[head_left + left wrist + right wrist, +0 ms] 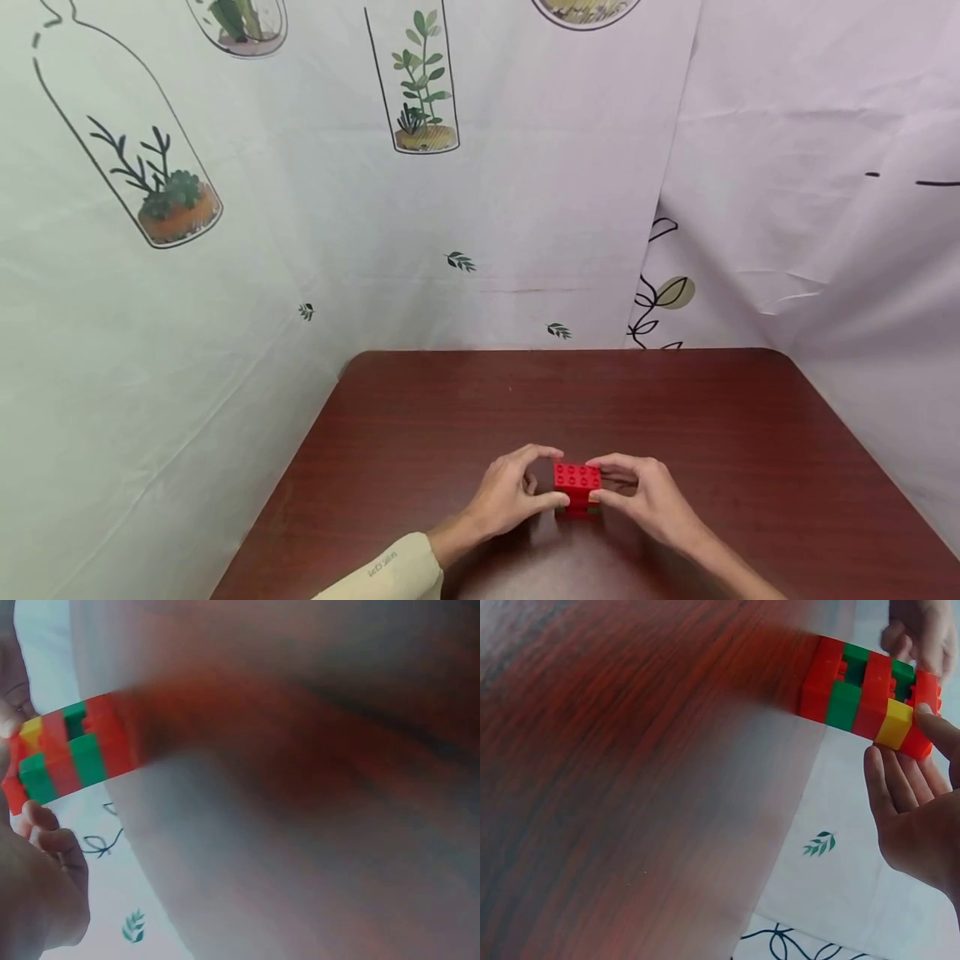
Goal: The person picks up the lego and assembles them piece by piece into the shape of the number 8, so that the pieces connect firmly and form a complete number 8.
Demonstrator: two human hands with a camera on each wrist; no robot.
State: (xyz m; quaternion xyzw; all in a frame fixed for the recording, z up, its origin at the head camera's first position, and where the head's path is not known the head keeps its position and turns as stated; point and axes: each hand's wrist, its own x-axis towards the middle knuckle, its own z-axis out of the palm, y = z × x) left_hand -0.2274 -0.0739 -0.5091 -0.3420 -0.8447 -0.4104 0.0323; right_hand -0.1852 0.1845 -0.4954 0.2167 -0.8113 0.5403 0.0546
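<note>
A stack of toy building bricks [577,493] stands upright on the dark red-brown table [525,400]. Its layers alternate: red bricks with green bricks [843,705] between them, and a yellow brick [895,724] in the upper gap layer. A studded red brick [577,475] tops it. On the left side, my left hand [510,493] holds the top brick's edge, thumb in front and index finger behind. My right hand [651,498] grips the right side the same way, its thumb on the red top brick in the right wrist view.
Behind the table's far edge hangs a white cloth [525,208] printed with plants in glass jars. More pale cloth [825,250] closes off the right side, and the left side is covered too. A light sleeve [397,571] covers the left forearm.
</note>
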